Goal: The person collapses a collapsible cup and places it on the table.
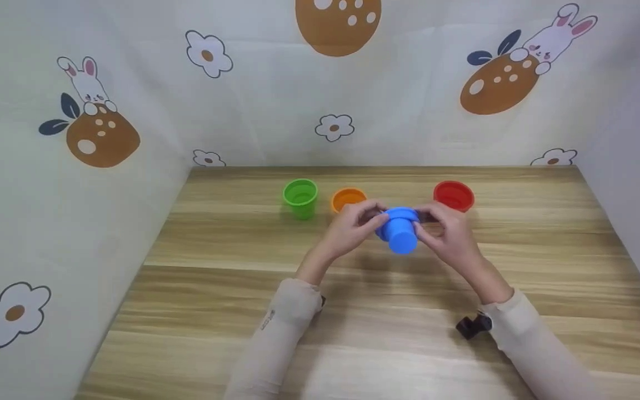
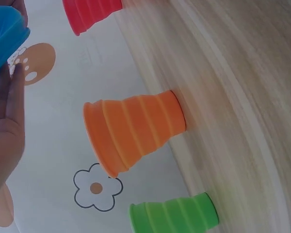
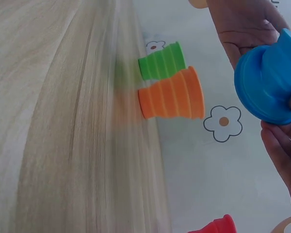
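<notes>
Both hands hold a blue collapsible cup [image 1: 402, 236] above the table, its round base tipped toward the head camera and its rim partly folded out of shape. My left hand [image 1: 352, 226] pinches the cup's left side between thumb and fingers. On the opposite side, my right hand [image 1: 452, 233] grips it the same way, thumb toward the base. In the right wrist view the blue cup [image 3: 264, 85] shows a wide flange around a narrower body. Only part of the blue cup [image 2: 4, 36] enters the left wrist view, at its upper left edge.
Behind the hands, a green cup [image 1: 301, 204], an orange cup [image 1: 348, 196] and a red cup [image 1: 453, 194] stand upright on the wood-grain table [image 1: 214, 322]. The left hand partly covers the orange one. A printed cloth wall [image 1: 264, 122] closes off the back and sides.
</notes>
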### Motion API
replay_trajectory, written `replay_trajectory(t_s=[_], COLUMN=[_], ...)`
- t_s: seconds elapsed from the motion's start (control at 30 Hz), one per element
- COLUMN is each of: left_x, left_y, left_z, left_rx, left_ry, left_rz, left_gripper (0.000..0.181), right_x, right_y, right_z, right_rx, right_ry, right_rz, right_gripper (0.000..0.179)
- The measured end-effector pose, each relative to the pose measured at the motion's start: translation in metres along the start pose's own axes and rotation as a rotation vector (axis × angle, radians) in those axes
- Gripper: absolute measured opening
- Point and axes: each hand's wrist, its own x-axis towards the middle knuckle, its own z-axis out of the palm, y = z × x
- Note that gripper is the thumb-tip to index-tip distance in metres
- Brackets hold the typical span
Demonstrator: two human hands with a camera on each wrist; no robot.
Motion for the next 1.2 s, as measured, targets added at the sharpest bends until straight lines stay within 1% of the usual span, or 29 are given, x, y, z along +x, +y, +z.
replay_trajectory(t_s=[0.07,0.13,0.23,0.4,0.5,0.6,0.67,0.73,0.93,1.07,1.2], left_x=[0.001,0.001,0.002,0.001,0.002,0.003,0.003,0.003,0.002,0.002,0.001], left_y=[0.002,0.003,0.002,-0.002,-0.004,-0.005,-0.006,-0.006,-0.007,-0.008,-0.009], left_z=[0.000,0.001,0.000,-0.001,-0.002,-0.004,-0.004,-0.005,-0.007,-0.007,-0.007], left_rx=[0.037,0.056,0.042,-0.060,-0.145,-0.216,-0.244,-0.250,-0.278,-0.301,-0.321], left_ry=[-0.012,-0.021,0.002,0.061,0.083,0.108,0.121,0.128,0.124,0.117,0.105], left_rz=[-0.019,-0.034,-0.050,-0.058,-0.061,-0.061,-0.055,-0.051,-0.052,-0.057,-0.063], left_gripper=[0.029,0.030,0.029,0.027,0.027,0.026,0.026,0.026,0.027,0.027,0.027], right_x=[-0.001,-0.001,-0.003,-0.002,-0.001,0.000,0.000,0.000,-0.001,0.000,0.001], right_y=[0.001,0.003,0.004,0.004,0.002,0.001,0.001,0.002,0.003,0.001,0.001], right_z=[0.000,0.000,-0.001,-0.004,-0.005,-0.006,-0.006,-0.005,-0.003,-0.003,-0.003], right_rx=[-0.009,0.003,0.094,0.311,0.430,0.515,0.552,0.570,0.637,0.639,0.646], right_ry=[-0.019,-0.038,-0.071,-0.115,-0.155,-0.196,-0.214,-0.220,-0.239,-0.208,-0.176], right_rz=[-0.016,-0.002,0.079,0.219,0.263,0.297,0.312,0.316,0.323,0.324,0.295], right_gripper=[0.028,0.030,0.034,0.046,0.054,0.060,0.061,0.061,0.057,0.052,0.047])
